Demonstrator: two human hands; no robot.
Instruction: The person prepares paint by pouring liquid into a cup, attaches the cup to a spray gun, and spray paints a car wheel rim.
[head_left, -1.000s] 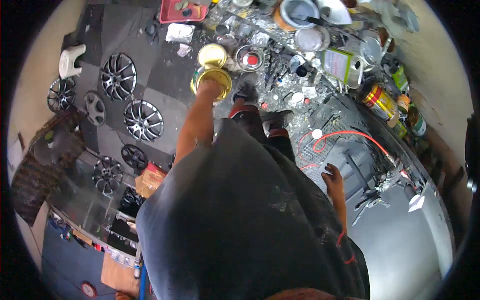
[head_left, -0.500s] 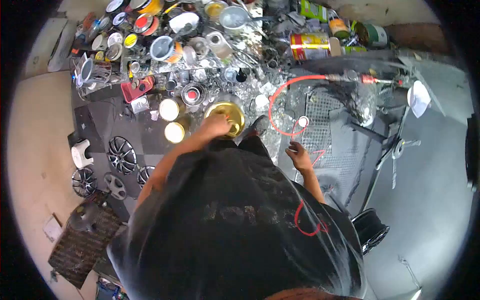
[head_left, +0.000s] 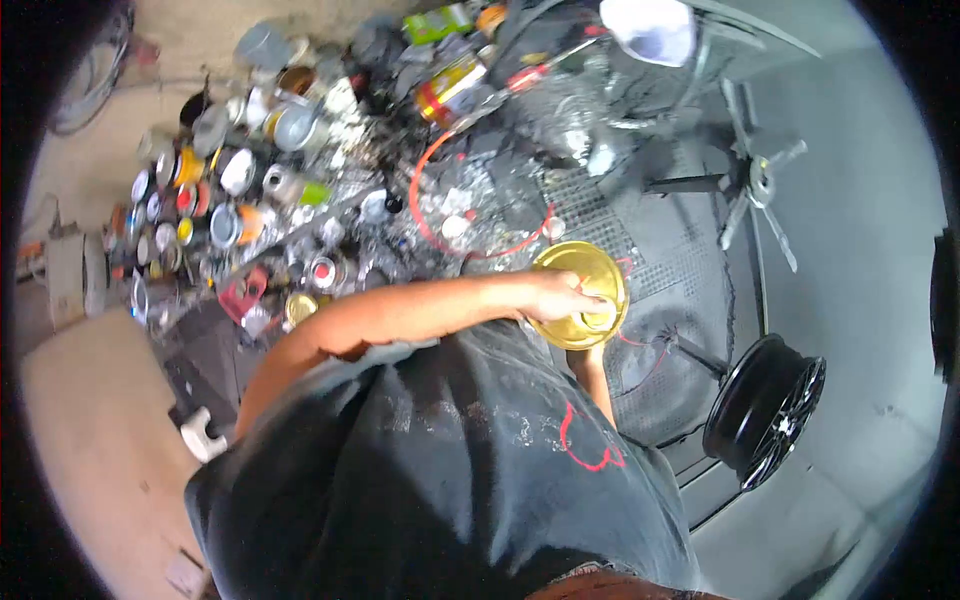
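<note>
Right now the gold can (head_left: 606,272) is under my left hand (head_left: 556,296), fingers gripping its top; my mostly hidden right hand's (head_left: 586,355) grip I cannot tell

left hand (head_left: 556,298): on gold tin (head_left: 580,260) | right hand (head_left: 587,356): mostly hidden behind tin

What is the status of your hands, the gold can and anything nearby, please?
Left hand holding gold can by its top. Right hand under it, mostly hidden. Red hose looped close by.
</note>
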